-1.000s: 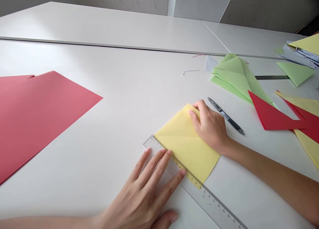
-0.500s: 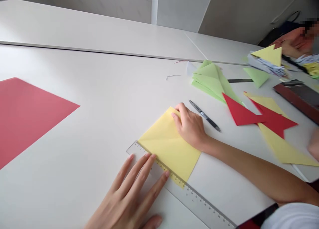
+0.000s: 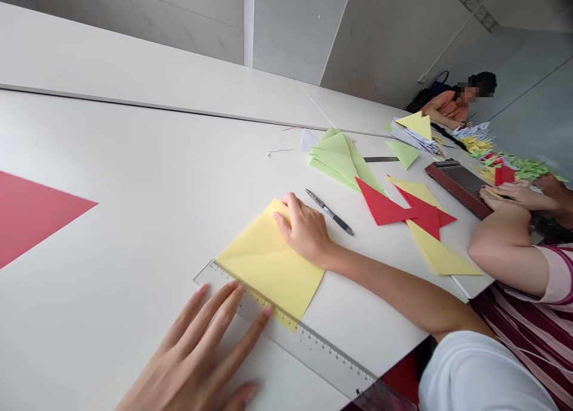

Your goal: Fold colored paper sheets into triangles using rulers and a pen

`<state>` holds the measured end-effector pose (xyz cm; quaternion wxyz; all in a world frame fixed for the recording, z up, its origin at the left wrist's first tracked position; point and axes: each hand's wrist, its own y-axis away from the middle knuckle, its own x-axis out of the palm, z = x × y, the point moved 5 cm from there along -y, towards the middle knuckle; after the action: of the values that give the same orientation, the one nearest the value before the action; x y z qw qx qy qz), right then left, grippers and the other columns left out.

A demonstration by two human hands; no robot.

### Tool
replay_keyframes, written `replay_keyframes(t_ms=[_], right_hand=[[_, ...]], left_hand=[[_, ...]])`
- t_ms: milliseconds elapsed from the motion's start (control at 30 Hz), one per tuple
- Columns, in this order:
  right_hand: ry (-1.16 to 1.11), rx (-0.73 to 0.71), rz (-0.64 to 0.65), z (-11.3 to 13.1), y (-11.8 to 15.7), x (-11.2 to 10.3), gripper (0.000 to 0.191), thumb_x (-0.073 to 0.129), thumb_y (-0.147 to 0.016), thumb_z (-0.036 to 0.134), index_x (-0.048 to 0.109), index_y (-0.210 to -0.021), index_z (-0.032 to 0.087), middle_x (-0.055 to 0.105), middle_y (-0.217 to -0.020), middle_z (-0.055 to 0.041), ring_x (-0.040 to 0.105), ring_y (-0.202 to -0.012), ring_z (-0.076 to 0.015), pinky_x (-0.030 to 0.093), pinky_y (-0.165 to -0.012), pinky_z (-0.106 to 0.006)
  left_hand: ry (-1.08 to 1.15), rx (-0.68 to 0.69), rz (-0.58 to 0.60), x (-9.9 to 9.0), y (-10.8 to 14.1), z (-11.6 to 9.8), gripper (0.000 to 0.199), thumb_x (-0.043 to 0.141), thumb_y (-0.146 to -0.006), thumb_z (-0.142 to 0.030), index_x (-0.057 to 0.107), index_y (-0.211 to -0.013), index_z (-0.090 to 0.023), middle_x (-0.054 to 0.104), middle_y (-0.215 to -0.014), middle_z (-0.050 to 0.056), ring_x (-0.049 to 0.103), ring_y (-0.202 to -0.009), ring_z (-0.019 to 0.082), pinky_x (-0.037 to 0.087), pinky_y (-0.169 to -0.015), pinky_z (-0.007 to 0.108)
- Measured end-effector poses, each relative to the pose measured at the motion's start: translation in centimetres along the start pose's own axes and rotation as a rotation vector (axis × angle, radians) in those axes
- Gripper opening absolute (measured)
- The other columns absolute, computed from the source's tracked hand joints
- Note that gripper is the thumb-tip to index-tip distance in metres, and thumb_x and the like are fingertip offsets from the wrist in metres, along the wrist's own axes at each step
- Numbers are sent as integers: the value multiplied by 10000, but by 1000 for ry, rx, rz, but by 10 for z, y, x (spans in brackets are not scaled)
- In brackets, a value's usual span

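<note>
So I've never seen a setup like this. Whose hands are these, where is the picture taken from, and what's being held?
This picture comes from one camera worn on a person's head, looking forward and down, so the two bare hands are that person's own. There's no machine here. The left hand rests its fingers on a clear ruler, which lies along one edge of a square of yellow paper. The right hand presses on that paper near its top corner. Neither hand is gripping anything. A dark pen, a stack of folded green paper and a red paper triangle also lie on the white table. The hands at the far right are a co-worker's.
</note>
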<state>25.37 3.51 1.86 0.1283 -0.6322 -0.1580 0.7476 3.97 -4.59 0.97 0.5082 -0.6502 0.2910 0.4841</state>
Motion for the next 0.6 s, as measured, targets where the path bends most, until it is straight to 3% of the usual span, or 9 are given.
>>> replay_keyframes(t_ms=[233,600], right_hand=[[-81,-22,-9,-3,6,0,183,456,-935,305,504,-1033,157,691,-950,-111,664,-807,-252,396,-609,-294],[-59,-46,-71,-4,11,0,174,441,-944,343,499,-994,187,687,-880,-73,651,-696,-232,374,-552,-290]], left_hand=[[63,-43,172,-11,-3,-10,642,501,-925,-328,270,-1512,-208,342,-1506,154,259,-1423,355,333,-1105,591],[93,-81,213,-15,-2,-12,687,555,-898,-338,275,-1511,-203,369,-1492,159,283,-1408,382,358,-1088,600]])
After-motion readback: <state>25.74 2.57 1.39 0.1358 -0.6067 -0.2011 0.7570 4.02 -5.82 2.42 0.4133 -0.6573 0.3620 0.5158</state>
